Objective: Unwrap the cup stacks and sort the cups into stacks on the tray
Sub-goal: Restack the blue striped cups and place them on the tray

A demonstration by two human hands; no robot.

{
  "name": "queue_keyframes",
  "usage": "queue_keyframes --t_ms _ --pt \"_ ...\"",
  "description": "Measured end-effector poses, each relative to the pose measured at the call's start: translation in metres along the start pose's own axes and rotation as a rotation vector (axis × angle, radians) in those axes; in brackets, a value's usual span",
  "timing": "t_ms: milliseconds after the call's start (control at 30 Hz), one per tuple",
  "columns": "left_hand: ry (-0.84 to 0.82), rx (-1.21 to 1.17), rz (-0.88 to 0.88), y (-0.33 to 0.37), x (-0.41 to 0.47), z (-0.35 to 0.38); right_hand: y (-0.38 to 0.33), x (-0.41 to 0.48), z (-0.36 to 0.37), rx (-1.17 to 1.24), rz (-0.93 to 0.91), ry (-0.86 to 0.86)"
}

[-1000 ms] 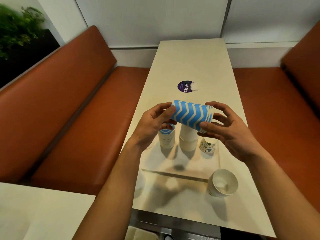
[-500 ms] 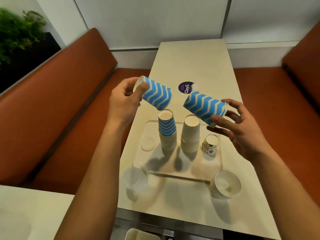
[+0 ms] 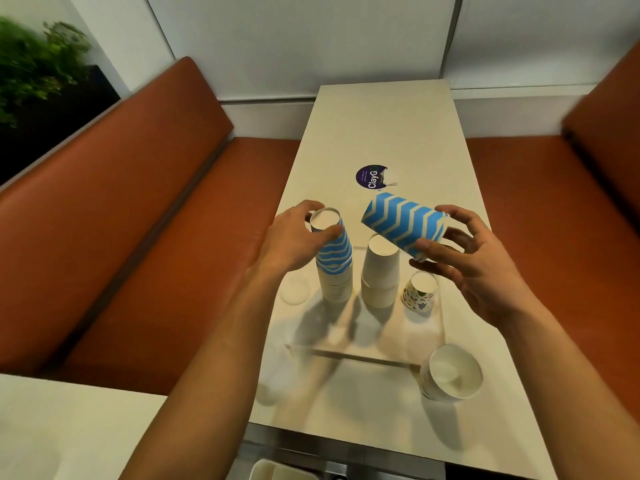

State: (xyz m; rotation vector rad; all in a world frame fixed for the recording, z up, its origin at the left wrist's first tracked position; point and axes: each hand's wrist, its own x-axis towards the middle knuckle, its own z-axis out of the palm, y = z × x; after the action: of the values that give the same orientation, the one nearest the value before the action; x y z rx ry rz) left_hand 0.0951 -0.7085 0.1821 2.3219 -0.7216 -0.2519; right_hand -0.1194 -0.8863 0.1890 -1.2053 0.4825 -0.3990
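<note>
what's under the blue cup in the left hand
Another blue zigzag cup on nested white cups, on the tray. Their count is hidden; the left hand covers their left edge.

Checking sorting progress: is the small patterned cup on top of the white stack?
No, the small patterned cup stands alone on the tray beside the white stack.

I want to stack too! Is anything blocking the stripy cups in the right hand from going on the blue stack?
Yes. The left hand grips the top cup of the blue stack, covering the landing spot. The stripy cups in the right hand probably have to wait.
</note>
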Motion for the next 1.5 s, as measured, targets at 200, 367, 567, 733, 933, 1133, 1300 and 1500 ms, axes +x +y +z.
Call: queue_keyframes --t_ms 200,367,567,733,933,1133,1300,1500 --pt "-0.052 -0.003 -0.031 -0.005 -0.004 0.016 0.001 -0.001 0.000 -0.006 -0.009 -0.038" --pt "-0.060 -0.010 -0.024 -0.012 -0.004 0.019 0.001 -0.002 0.003 0.015 -0.010 -0.069" --pt "0.298 -0.316 -0.009 -0.002 -0.018 0.006 0.003 -0.003 0.007 0.029 0.000 -0.112" --pt "-0.135 -0.905 -0.050 0.020 -0.047 0.004 0.002 -0.003 0.012 -0.059 -0.001 -0.135" --pt "-0.212 -0.920 -0.019 0.025 -0.051 0.002 0.002 -0.005 0.017 -0.146 0.002 -0.142" --pt "-0.018 -1.004 -0.052 0.026 -0.037 -0.019 -0.001 -0.003 0.007 -0.038 -0.006 -0.038" --pt "0.246 -0.811 0.001 0.015 -0.022 -0.043 -0.003 -0.001 -0.001 0.074 0.025 0.009" --pt "0.282 -0.380 0.050 0.013 -0.015 -0.027 0.002 0.002 0.000 0.091 0.034 -0.021"
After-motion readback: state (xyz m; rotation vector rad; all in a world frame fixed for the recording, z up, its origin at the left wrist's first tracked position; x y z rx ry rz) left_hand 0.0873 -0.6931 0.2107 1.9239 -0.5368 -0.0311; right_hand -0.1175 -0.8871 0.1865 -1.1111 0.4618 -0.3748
